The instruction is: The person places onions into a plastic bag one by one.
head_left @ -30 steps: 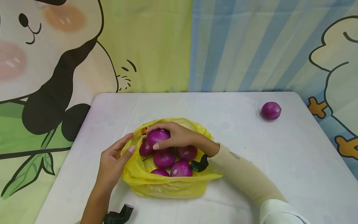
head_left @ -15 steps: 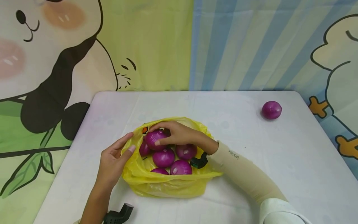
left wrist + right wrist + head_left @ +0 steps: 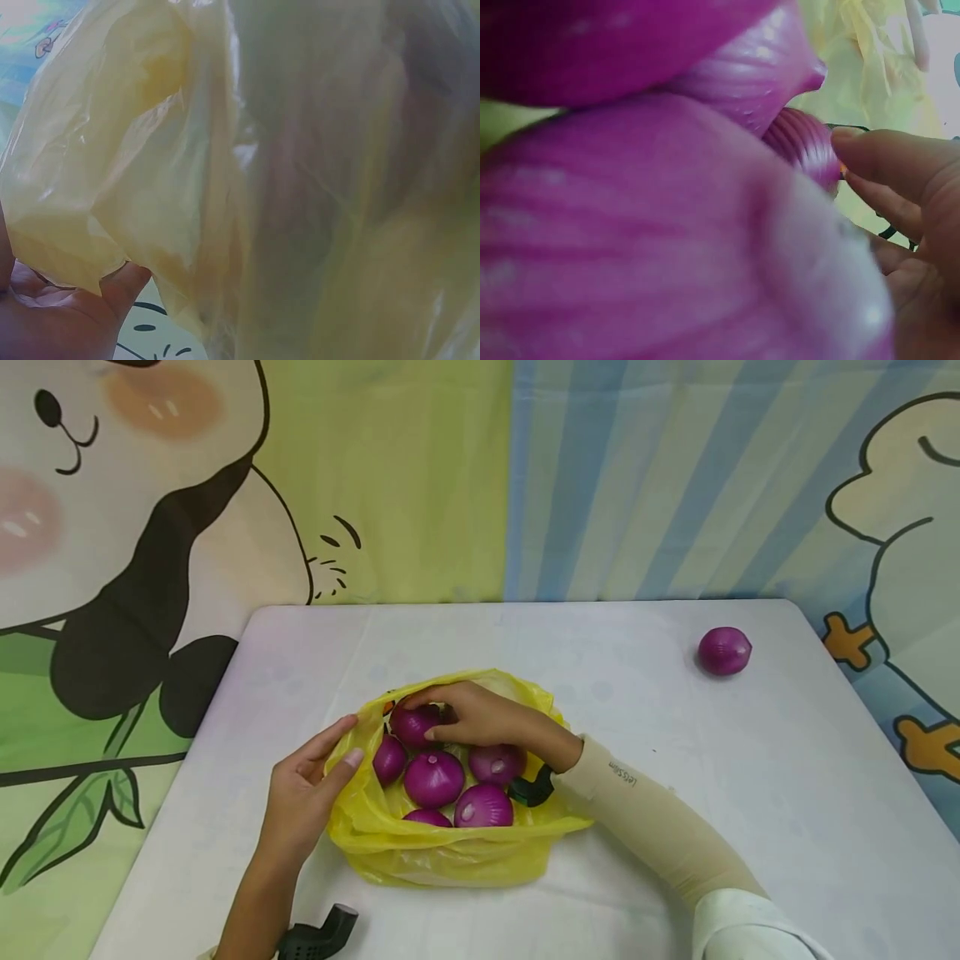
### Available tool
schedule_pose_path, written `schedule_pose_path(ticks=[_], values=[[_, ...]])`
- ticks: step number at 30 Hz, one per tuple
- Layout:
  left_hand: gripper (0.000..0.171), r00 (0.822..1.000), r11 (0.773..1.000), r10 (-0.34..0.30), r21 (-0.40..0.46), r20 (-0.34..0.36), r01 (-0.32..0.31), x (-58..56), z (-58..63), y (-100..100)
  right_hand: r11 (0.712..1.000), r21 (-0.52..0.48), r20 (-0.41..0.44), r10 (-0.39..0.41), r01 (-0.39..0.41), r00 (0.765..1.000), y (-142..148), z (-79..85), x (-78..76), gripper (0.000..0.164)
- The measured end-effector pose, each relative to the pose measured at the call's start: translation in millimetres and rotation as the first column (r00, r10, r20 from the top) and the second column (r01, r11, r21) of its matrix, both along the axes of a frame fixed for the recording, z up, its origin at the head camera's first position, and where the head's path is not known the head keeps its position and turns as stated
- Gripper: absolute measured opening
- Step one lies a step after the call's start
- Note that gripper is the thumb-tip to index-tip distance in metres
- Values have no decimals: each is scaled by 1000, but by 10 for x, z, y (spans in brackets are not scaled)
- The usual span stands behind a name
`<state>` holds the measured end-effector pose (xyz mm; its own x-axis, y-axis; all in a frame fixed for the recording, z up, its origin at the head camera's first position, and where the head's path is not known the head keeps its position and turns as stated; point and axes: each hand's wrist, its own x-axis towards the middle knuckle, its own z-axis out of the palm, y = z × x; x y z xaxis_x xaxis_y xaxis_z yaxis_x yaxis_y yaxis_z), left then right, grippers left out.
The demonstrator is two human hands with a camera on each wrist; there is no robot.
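Observation:
A yellow plastic bag [image 3: 450, 860] stands with its mouth wide on the table, with several red onions inside. My left hand [image 3: 300, 793] holds the bag's left rim between thumb and fingers; in the left wrist view the thin plastic [image 3: 172, 195] hides most of that hand. Inside the bag, my right hand [image 3: 480, 714] grips a red onion [image 3: 414, 725] at the back left, thumb on its near side. Just in front of it lies another onion [image 3: 434, 779]. The right wrist view shows the gripped onion [image 3: 806, 146] beyond large, blurred nearer ones.
A single red onion [image 3: 724, 651] lies on the white table [image 3: 637, 710] at the far right. Behind the table hangs a cartoon-printed cloth [image 3: 420, 485]. A black device [image 3: 318, 935] sits on the left wrist, and another [image 3: 532, 787] on the right dips into the bag.
My right hand has lowered its onion slightly towards the back of the bag. The onion in front now shows its whole top. My left hand has stayed at the rim.

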<state>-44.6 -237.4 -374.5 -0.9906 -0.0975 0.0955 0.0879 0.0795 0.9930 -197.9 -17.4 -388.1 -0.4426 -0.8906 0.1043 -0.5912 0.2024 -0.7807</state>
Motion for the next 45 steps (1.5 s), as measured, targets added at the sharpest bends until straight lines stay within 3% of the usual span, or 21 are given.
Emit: schedule_pose_path(ticks=[7, 15, 20, 26, 34, 40, 45], values=[[45, 1000, 1000, 1, -3, -1, -1, -7, -10, -5, 999, -32, 55, 3, -1, 998, 73, 43, 10, 42], [45, 1000, 1000, 9, -17, 11, -9, -3, -18, -5, 983, -184, 196, 32, 5, 980, 271, 165, 19, 40], [45, 1000, 1000, 12, -22, 17, -11, -3, -17, -4, 964, -263, 214, 31, 27, 976, 438, 209, -11, 39], [45, 1000, 1000, 12, -20, 14, -11, -2, -22, -4, 959, -273, 170, -28, 74, 985, 648, 300, -30, 40], [45, 999, 998, 33, -44, 20, -32, -12, -8, -5, 933, -316, 185, -118, 172, 976, 1035, 405, -102, 41], [45, 999, 999, 38, -39, 33, -37, -23, -1, -3, 919, -284, 188, -225, 272, 956, 1373, 379, -151, 41], [45, 999, 999, 36, -38, 36, -35, -22, -7, 0, 895, -254, 191, -325, 367, 926, 1718, 336, -181, 40]])
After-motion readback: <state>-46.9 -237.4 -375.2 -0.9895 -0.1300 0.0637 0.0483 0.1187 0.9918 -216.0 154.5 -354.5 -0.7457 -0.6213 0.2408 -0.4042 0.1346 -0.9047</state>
